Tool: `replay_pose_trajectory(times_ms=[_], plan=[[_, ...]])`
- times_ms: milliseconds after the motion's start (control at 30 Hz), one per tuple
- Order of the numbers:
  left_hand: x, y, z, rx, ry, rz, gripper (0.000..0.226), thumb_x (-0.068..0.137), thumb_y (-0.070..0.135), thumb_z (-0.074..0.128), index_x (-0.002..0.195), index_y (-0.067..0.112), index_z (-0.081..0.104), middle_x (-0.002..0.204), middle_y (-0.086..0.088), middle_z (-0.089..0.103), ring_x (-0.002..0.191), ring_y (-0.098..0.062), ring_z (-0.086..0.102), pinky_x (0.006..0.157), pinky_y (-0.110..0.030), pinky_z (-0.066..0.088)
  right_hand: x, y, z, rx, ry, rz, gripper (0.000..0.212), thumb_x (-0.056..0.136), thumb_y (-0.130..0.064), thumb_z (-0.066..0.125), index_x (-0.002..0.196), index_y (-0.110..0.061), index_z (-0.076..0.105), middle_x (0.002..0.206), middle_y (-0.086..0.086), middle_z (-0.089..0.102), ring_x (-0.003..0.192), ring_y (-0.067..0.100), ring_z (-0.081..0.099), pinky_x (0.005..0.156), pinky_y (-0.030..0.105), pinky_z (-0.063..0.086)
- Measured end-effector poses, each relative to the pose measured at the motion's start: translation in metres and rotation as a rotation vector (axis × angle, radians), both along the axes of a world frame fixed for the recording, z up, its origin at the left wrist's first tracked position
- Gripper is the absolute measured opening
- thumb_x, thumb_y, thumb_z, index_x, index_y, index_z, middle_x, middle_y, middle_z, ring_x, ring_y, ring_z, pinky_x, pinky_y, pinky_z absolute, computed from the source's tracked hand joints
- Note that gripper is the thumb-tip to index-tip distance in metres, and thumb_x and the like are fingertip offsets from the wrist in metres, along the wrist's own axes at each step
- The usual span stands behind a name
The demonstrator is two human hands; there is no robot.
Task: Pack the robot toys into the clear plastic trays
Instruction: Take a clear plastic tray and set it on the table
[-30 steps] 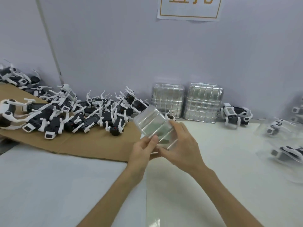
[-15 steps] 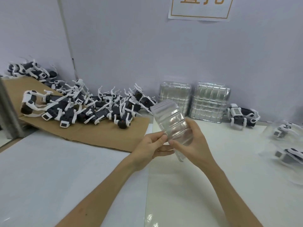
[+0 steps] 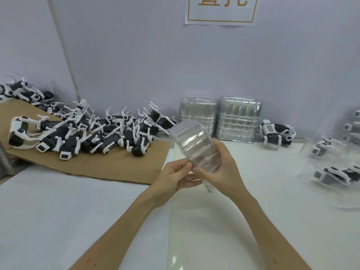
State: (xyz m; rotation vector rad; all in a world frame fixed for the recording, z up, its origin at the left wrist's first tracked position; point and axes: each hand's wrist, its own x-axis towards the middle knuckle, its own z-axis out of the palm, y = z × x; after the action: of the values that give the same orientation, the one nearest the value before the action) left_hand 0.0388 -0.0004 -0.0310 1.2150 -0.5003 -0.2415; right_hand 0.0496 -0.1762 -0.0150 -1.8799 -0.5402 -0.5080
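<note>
Obs.: clear ribbed plastic tray (image 3: 196,147) is off the white desk (image 3: 58,211), tilted on edge. The right hand (image 3: 224,168) wraps it from behind and the left hand (image 3: 173,178) pinches the near rim, probably to separate or open it. Black-and-white robot toys (image 3: 87,133) are heaped on a brown cardboard sheet (image 3: 116,164), left, near the hands. Transparency hides whether one tray or several are held. Wall sign (image 3: 220,10) is cut off at the top.

Bright, cool, even light falls from above, with faint soft shadows. Glare streaks the clear tray (image 3: 196,145) and one patch of the white table (image 3: 194,230) (bottom edge). Wide-angle distortion tilts the wall seam (image 3: 65,55); packed toys (image 3: 339,175) at right look hazy
</note>
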Motion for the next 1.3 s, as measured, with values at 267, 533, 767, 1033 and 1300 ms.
replay_pose_trajectory(times_ms=[267,533,767,1033,1300], plan=[[-0.003,0.003,0.002,-0.026,0.042,-0.059,0.030,0.102,0.021,0.045,0.116,0.007,0.067,0.123,-0.012,0.068,0.117,-0.030,0.065,0.102,-0.040,0.051,0.001,-0.002,-0.001,-0.011,-0.011,0.000,0.080,0.063,-0.022,0.095,0.132,-0.022,0.052,0.113,-0.001,0.065,0.102,0.013,0.064,0.089,0.038,0.054],[-0.003,0.003,0.002,-0.053,0.079,-0.091,0.035,0.104,0.019,0.043,0.130,0.000,0.057,0.122,-0.011,0.066,0.116,-0.030,0.063,0.099,-0.040,0.051,0.002,-0.003,-0.002,0.000,-0.040,0.009,0.084,0.060,-0.021,0.097,0.131,-0.021,0.052,0.115,-0.004,0.062,0.105,0.009,0.062,0.088,0.026,0.052],[-0.006,-0.014,0.001,0.085,-0.163,0.304,0.029,0.107,0.005,0.037,0.121,0.013,0.061,0.109,-0.010,0.075,0.106,-0.024,0.071,0.081,-0.031,0.059,0.004,0.001,-0.005,0.014,-0.067,-0.011,0.074,0.067,-0.030,0.091,0.130,-0.024,0.052,0.112,-0.005,0.063,0.099,0.013,0.065,0.087,0.036,0.054],[-0.009,-0.013,0.000,0.126,-0.244,0.432,0.035,0.086,0.004,0.046,0.113,0.017,0.063,0.094,-0.007,0.077,0.089,-0.021,0.075,0.068,-0.033,0.061,0.006,0.004,-0.010,-0.065,-0.154,-0.023,0.078,0.072,-0.034,0.089,0.137,-0.021,0.049,0.115,-0.009,0.064,0.102,0.013,0.065,0.086,0.035,0.054],[-0.011,-0.015,0.001,0.155,-0.308,0.431,0.030,0.106,0.005,0.040,0.131,0.011,0.055,0.110,-0.010,0.074,0.091,-0.030,0.073,0.074,-0.045,0.062,0.005,0.003,-0.006,0.016,-0.199,-0.060,0.061,0.075,-0.020,0.079,0.132,-0.018,0.057,0.104,-0.009,0.069,0.090,0.012,0.066,0.081,0.034,0.055]])
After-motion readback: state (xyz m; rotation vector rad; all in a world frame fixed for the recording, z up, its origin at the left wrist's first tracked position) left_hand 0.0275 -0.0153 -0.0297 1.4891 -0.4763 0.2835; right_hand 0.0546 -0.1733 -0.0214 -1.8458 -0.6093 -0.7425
